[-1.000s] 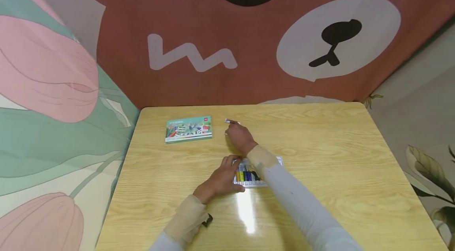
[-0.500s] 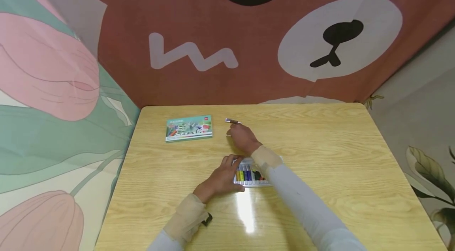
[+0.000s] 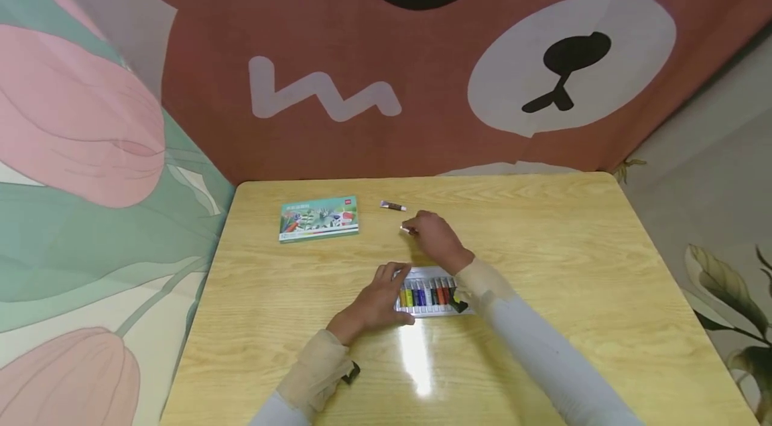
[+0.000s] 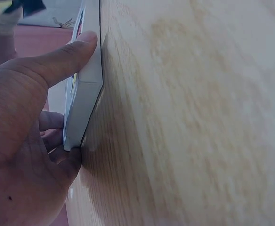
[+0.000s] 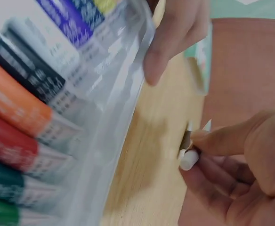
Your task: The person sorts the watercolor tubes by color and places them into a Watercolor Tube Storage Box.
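My left hand (image 3: 372, 302) grips the left end of a clear plastic tray (image 3: 425, 272), thumb at its near edge and fingers at its far edge. Inside the tray stands a row of small paint tubes (image 3: 422, 295), among them orange, red, green, black and purple ones. In the right wrist view my right hand (image 5: 255, 165) pinches a small paint tube by its white-capped end (image 5: 189, 160) between thumb and fingers; most of this tube is hidden. Behind the right hand, a brown paint tube (image 3: 394, 205) lies on the table.
A flat teal box (image 3: 319, 219) with a garden picture lies at the back left of the wooden table (image 3: 543, 245). A red-brown printed cloth (image 3: 338, 151) hangs along the table's back edge. Another printed cloth (image 3: 90, 238) hangs at the left.
My right hand has drawn back to the right and toward me with its paint tube, away from the brown paint tube, which stays on the table. The left hand has kept its place.
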`<state>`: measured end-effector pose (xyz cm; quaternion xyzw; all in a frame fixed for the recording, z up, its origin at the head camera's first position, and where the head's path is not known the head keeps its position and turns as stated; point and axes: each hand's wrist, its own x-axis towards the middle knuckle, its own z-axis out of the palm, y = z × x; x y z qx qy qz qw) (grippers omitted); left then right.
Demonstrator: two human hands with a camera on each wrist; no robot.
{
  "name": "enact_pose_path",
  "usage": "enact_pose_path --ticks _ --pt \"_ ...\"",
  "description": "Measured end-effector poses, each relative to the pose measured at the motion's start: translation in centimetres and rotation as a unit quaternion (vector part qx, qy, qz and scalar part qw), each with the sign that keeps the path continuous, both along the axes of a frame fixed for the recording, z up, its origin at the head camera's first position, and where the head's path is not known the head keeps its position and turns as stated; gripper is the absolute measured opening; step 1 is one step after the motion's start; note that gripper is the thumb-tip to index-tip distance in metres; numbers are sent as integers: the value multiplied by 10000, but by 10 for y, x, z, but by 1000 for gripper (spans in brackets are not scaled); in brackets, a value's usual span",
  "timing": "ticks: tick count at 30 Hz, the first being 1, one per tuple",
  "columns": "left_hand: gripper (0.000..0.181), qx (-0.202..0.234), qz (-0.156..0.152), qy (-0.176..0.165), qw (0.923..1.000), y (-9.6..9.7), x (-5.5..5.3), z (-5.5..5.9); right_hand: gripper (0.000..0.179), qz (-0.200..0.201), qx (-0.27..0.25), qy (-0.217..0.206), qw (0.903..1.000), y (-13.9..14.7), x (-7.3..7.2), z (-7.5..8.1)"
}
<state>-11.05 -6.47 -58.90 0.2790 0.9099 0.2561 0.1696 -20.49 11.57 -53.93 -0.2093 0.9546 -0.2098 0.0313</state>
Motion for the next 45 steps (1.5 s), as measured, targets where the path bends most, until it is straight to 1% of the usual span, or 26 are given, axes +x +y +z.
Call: enact_pose_path --ticks 4,8,13,15,20,25,28,32,35,40,45 --pt "109 21 51 -48 10000 0 1 3 24 -311 -180 -110 9993 12 20 9" --pt "110 -2 125 -39 9999 -2 2 6 25 -698 -396 -361 9961 26 42 13" --pt "110 -20 168 -62 9998 -2 2 8 26 -1303 -734 -654 9866 45 68 13" --pt "110 -24 169 -93 9998 -2 1 9 28 -1489 -784 -742 9829 52 78 11" --pt "110 -24 146 -139 9998 -2 0 10 28 -1849 -684 -880 9764 63 98 4" --pt "110 -64 128 -165 9998 -1 0 10 24 -2015 -390 -810 9754 64 114 -2" --pt "109 -70 128 -178 9997 0 0 9 22 -2045 -172 -664 9764 63 121 -5" --pt "110 -78 128 -202 9997 1 0 8 16 -2027 -36 -532 9778 63 125 -9" --pt "109 -47 145 -226 9996 2 1 9 13 -2016 21 -546 9779 64 125 -12" --pt "108 14 124 -212 9997 3 1 9 14 -2081 -11 -643 9760 65 122 -13" --pt "109 -44 105 -238 9997 4 1 7 7 -2032 52 -423 9782 66 119 -13"
